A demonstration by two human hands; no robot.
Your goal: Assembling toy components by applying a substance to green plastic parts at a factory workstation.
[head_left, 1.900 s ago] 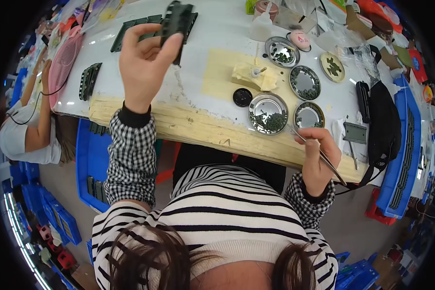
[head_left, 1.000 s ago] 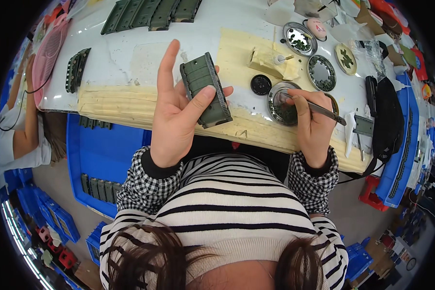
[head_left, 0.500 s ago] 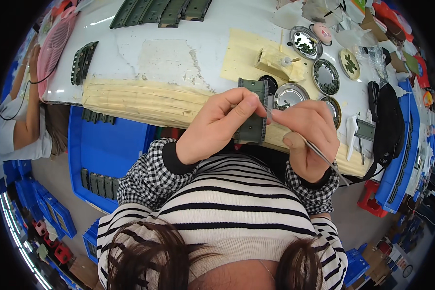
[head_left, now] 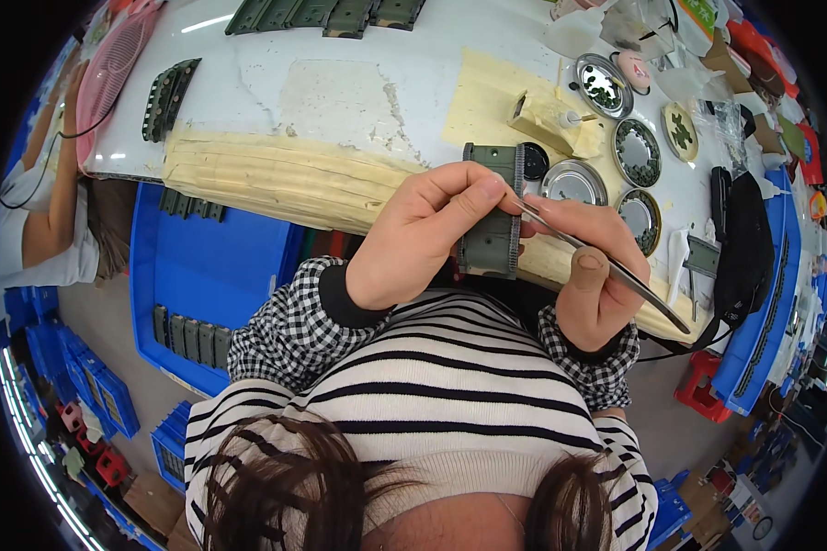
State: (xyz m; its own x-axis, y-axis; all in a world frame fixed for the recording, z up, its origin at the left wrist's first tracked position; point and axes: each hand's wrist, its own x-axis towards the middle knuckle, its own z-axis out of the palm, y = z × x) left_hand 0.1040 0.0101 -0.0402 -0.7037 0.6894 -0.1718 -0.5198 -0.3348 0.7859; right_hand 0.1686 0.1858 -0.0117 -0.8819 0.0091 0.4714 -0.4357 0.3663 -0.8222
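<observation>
My left hand [head_left: 423, 234] is closed, thumb and forefinger pinched at the ridged right edge of a dark green curved plastic part [head_left: 489, 250]. The part is upright in front of me, over the table's padded edge. Whatever small piece may be between those fingertips is hidden. Metal tweezers [head_left: 636, 284] slant through my right hand [head_left: 606, 262], with one end at the left fingertips and the other sticking out at lower right. Some right fingers curl behind, close to the green part's edge. Beside the part are a round black lid [head_left: 534, 162] and a steel dish [head_left: 574, 182].
Several round dishes [head_left: 637, 153] hold small green pieces at right. A yellow block with a nozzle [head_left: 560, 124] stands on yellow paper. More green parts [head_left: 326, 14] lie at the back. A blue bin [head_left: 213, 266] sits below left; a co-worker's arm [head_left: 60, 202] is beyond it.
The tweezers have swung in my right hand, and one end now lies against my left fingertips. The view has shifted slightly. My left hand stays pinched at the green part.
</observation>
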